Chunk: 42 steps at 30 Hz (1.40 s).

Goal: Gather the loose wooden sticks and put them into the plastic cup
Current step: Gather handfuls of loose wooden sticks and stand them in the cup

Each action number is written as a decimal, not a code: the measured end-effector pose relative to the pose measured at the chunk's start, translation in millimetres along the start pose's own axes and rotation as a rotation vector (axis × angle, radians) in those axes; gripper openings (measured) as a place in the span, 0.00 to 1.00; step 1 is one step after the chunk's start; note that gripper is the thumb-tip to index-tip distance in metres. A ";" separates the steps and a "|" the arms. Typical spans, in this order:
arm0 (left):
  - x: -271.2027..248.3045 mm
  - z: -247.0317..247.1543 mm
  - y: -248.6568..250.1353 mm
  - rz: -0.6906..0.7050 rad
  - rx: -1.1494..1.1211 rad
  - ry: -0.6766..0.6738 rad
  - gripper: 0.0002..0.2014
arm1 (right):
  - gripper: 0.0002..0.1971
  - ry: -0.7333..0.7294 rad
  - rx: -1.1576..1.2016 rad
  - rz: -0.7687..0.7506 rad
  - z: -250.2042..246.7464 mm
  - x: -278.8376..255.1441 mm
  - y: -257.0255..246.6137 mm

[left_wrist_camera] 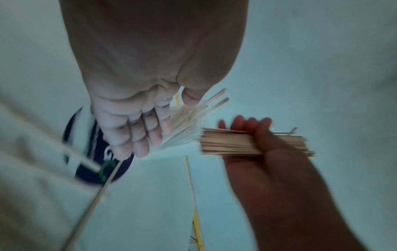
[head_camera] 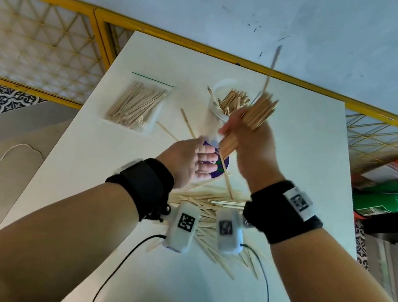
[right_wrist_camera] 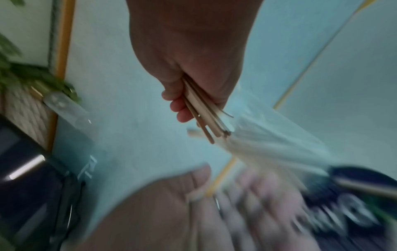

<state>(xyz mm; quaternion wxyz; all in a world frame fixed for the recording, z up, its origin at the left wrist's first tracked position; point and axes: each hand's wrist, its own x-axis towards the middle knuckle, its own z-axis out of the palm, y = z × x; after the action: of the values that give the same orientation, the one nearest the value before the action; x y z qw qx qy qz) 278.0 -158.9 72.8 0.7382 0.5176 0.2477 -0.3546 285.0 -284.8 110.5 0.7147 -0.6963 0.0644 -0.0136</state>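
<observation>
Both forearms filled the lower head view, each with a black wrist strap and a white tagged camera unit. Right hand (head_camera: pixel 250 138) was clenched round a thick bundle of sticks (head_camera: pixel 256 118), raised off the table and angled up toward the plastic cup (head_camera: pixel 219 109); one stick poked well above the rest. Left hand (head_camera: pixel 196 162) was released, palm up, fingers (left_wrist_camera: pixel 137 135) straight and close together, holding nothing, just beside the bundle's lower end. Cup stood upright near the far middle of the white table (head_camera: pixel 295 167) and already had sticks in it. Loose sticks (head_camera: pixel 210 205) lay scattered in a pile on the table under the wrists, a few more strays between pile and cup. Round dark purple lid or disc (head_camera: pixel 223 161) sat flat beneath the left hand, partly hidden. Clear zip bag (head_camera: pixel 137 103) with more sticks lay left of the cup, apart from it. Wrist views were blurred. Green cylinder (head_camera: pixel 389 201) lay off to the right of the table.
</observation>
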 end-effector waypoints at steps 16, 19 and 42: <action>47.1 -0.1 91.8 0.757 1.220 0.304 0.29 | 0.14 0.085 -0.521 -0.290 -42.6 97.9 -4.1; 49.5 5.6 99.3 0.829 1.267 0.317 0.19 | 0.19 0.027 -0.762 -0.234 -56.7 93.6 7.8; 59.1 -12.0 76.2 0.841 1.485 0.340 0.37 | 0.33 -0.401 -1.365 -0.584 -34.1 97.4 33.8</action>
<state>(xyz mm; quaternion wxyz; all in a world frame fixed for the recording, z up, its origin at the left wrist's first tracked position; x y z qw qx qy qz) 374.4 -147.2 70.2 0.2326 0.9597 -0.1523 -0.0404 375.4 -328.2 68.9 0.0918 -0.9610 -0.2589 -0.0323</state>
